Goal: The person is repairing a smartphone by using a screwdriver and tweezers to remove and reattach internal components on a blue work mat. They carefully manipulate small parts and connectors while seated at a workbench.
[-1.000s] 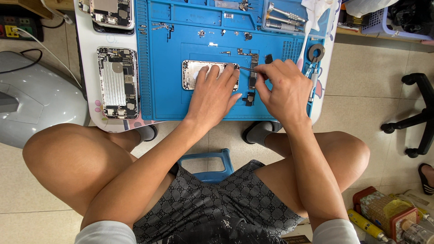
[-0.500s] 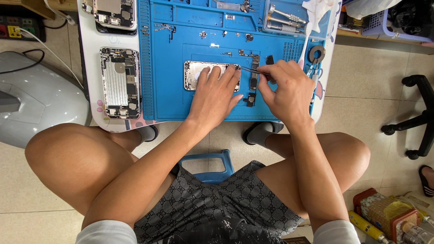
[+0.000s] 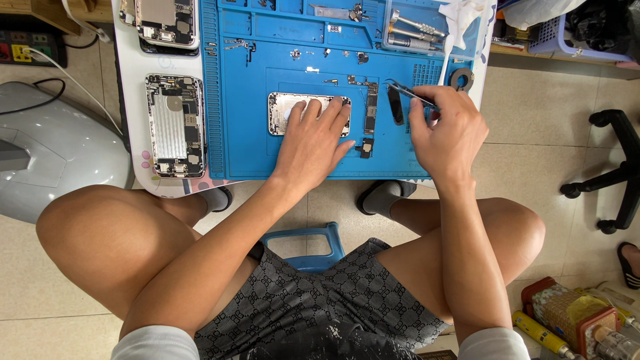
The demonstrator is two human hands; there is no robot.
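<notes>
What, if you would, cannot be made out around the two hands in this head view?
- Phone shell: right half hidden under the left hand.
- Tweezers: whether the tip holds anything is too small to tell; right hand covers the rear.
- Upper opened phone: cut off by the top edge.

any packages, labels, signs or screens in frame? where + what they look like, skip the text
No lit screens or signs visible.
Box: floor, bottom right; red-brown with a yellowish wrapped top.
Yellow tube: floor beside that box; slim, yellow, dark tip.
Power strip: floor, top left; dark, with red, yellow and green patches.
Opened phone: white table edge left of the blue mat; internals up, no display showing.
Phone shell: on the mat under the left hand; silver.
</notes>
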